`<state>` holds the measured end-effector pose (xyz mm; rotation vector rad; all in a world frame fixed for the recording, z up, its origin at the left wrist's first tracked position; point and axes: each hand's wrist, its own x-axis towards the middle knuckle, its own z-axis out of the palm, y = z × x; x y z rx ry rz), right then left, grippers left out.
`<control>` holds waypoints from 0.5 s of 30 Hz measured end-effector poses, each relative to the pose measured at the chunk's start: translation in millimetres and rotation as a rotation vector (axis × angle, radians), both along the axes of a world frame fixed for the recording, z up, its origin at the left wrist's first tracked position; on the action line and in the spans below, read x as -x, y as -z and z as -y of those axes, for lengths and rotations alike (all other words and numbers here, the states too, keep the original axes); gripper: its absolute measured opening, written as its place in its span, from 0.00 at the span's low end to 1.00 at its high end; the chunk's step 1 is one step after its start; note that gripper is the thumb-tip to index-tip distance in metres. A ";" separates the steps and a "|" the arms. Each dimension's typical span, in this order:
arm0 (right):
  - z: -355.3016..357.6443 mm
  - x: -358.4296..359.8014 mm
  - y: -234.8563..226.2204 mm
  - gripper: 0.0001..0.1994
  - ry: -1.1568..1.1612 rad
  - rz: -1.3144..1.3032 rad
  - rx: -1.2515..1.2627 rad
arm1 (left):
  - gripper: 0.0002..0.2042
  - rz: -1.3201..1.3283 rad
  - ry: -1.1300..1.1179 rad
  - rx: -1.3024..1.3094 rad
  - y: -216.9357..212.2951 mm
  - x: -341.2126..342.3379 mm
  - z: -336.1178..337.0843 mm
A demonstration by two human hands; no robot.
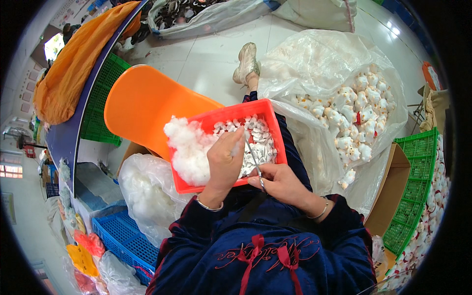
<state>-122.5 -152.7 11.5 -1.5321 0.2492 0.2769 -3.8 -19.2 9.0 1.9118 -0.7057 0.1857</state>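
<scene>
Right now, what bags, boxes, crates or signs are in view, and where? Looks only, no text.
Clear plastic bag, right of the lap: crumpled, holds small white stuffed toys.
Red tray, on the lap: rectangular, holds white stuffing and small white pieces.
Green crate, far right: latticed, beside a brown cardboard box.
Blue crate, lower left: latticed.
Wall posters, top left: too small to tell.

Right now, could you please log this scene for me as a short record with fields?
Left hand: holds a small white piece over the red tray
Right hand: grips a thin metal rod
Tray contents: white stuffing, small white pieces
Tray position: on the lap
To the right: clear bag of white plush toys
To the left: orange chair
</scene>
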 end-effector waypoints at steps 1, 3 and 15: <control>-4.8 -1.8 1.4 0.16 0.035 0.010 -0.034 | 0.11 0.025 -0.018 0.055 6.1 0.4 4.1; -8.8 -4.3 0.1 0.15 0.089 0.106 0.119 | 0.10 0.075 -0.054 0.167 17.6 -0.7 10.1; 22.8 -9.1 9.1 0.20 0.198 0.476 1.039 | 0.08 -0.573 0.082 0.029 -17.1 -24.2 0.6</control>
